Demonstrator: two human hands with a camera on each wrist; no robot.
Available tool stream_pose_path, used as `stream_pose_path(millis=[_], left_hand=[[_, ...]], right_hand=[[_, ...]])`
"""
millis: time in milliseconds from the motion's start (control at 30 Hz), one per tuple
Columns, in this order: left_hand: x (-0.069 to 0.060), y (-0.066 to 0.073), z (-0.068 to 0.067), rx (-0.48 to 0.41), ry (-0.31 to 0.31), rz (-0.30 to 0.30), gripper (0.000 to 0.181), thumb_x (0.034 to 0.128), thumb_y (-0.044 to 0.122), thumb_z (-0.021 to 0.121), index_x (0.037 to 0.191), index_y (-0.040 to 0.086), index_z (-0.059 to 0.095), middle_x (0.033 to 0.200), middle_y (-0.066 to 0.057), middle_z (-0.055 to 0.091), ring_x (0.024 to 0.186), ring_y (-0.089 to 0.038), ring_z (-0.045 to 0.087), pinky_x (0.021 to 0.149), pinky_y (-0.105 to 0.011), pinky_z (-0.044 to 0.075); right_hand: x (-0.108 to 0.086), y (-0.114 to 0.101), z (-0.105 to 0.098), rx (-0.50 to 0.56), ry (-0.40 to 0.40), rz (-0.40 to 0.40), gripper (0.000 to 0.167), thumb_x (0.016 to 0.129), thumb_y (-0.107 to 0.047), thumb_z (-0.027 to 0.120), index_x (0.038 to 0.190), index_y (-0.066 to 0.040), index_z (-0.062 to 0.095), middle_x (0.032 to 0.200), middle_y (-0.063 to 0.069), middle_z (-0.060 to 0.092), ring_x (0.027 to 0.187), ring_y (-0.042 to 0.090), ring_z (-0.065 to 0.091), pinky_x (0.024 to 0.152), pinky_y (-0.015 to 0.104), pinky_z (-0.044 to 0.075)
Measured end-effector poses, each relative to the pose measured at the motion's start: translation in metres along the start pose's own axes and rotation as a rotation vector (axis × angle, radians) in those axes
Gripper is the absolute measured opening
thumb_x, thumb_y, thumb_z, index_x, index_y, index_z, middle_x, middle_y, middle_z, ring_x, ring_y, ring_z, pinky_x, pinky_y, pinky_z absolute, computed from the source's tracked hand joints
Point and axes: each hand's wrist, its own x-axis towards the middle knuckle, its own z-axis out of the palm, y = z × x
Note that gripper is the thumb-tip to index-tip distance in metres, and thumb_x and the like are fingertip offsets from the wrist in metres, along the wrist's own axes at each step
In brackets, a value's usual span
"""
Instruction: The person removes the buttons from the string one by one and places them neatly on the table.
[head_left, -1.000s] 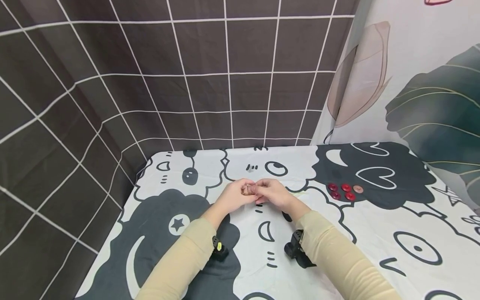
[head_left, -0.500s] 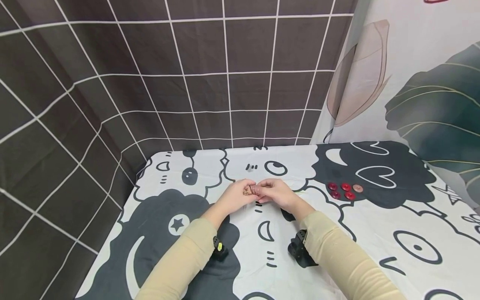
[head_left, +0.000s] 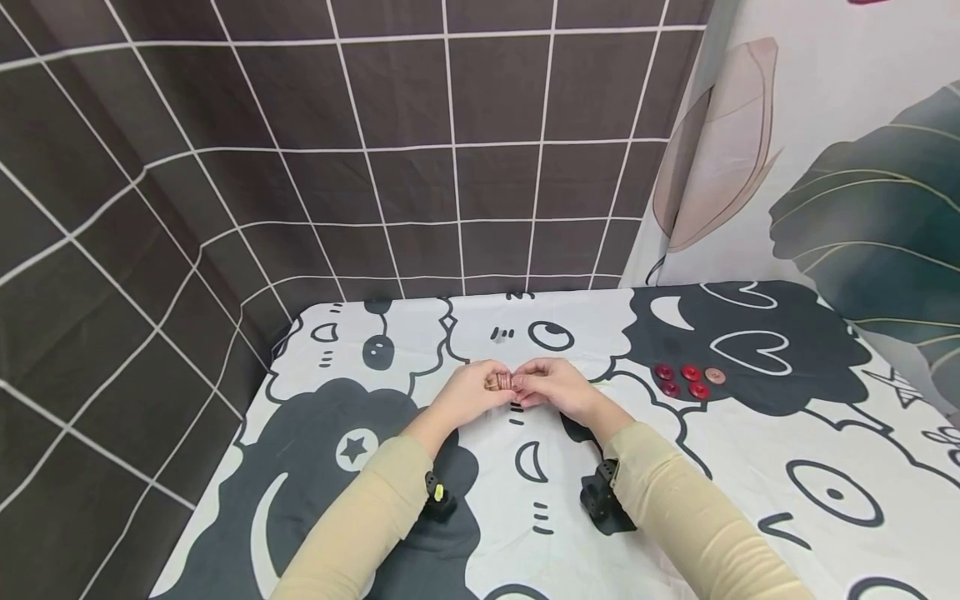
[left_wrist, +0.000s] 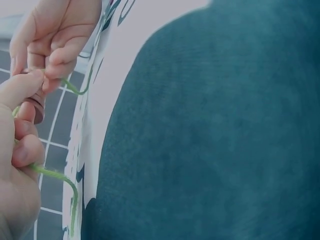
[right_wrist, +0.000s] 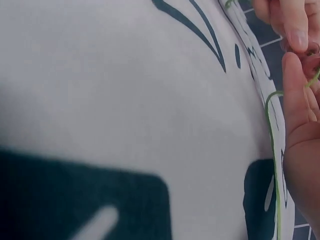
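Note:
In the head view my left hand holds a short stack of pinkish-brown buttons between thumb and fingers. My right hand meets it at the stack's right end, fingertips pinched together. A green string hangs from the left hand in the left wrist view. It also comes out from between the right hand's curled fingers near the button edge. In the right wrist view the green string trails down beside the right hand. Fingers hide much of the stack and where the string passes through.
Several red buttons and one pinkish button lie in a group on the patterned cloth to the right. Behind the table hangs a dark grid curtain. Black cameras sit on the wrists.
The right fingers have shifted slightly right, off the button stack, so more of it shows between the hands. The left hand stays nearly still; the loose buttons have not moved.

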Motion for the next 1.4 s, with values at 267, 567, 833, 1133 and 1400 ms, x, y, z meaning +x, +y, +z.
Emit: stream_pose_path(millis=[267,567,833,1133,1400], left_hand=[[0.0,0.0,0.0,-0.017,0.0,-0.009,0.029,0.0823,0.027,0.071,0.106,0.012,0.065,0.078,0.006,0.057,0.068,-0.01,0.052,0.06,-0.025,0.044],[-0.002,0.001,-0.002,-0.028,0.001,-0.036,0.029,0.0819,0.029,0.072,0.105,0.013,0.065,0.081,0.005,0.059,0.072,-0.011,0.053,0.064,-0.026,0.044],[-0.002,0.0,-0.002,-0.025,0.005,-0.061,0.029,0.0816,0.031,0.072,0.105,0.015,0.065,0.083,0.005,0.059,0.074,-0.013,0.053,0.066,-0.028,0.044],[-0.003,0.002,-0.003,-0.039,0.006,-0.064,0.027,0.0814,0.029,0.072,0.103,0.015,0.065,0.078,0.005,0.058,0.07,-0.013,0.052,0.064,-0.027,0.044],[-0.003,0.002,-0.004,-0.038,0.002,-0.075,0.027,0.0817,0.03,0.072,0.104,0.015,0.065,0.079,0.005,0.058,0.071,-0.013,0.053,0.064,-0.027,0.044]], right_hand=[[-0.004,-0.002,-0.008,-0.1,0.05,-0.004,0.03,0.088,-0.013,0.062,0.104,0.012,0.058,0.08,0.012,0.063,0.067,0.017,0.062,0.064,0.031,0.054],[-0.006,-0.002,-0.018,-0.097,0.095,0.011,0.031,0.087,-0.011,0.062,0.104,0.014,0.058,0.079,0.013,0.063,0.065,0.017,0.062,0.063,0.033,0.054],[-0.01,0.0,-0.031,-0.13,0.134,0.007,0.03,0.087,-0.012,0.062,0.103,0.013,0.059,0.08,0.012,0.064,0.066,0.015,0.062,0.064,0.029,0.054],[-0.021,-0.002,-0.045,-0.177,0.168,-0.018,0.031,0.088,-0.012,0.06,0.105,0.014,0.059,0.079,0.013,0.063,0.066,0.015,0.062,0.065,0.029,0.054],[-0.031,-0.002,-0.062,-0.186,0.193,-0.041,0.031,0.089,-0.01,0.059,0.106,0.015,0.057,0.082,0.019,0.063,0.066,0.013,0.062,0.066,0.027,0.053]])
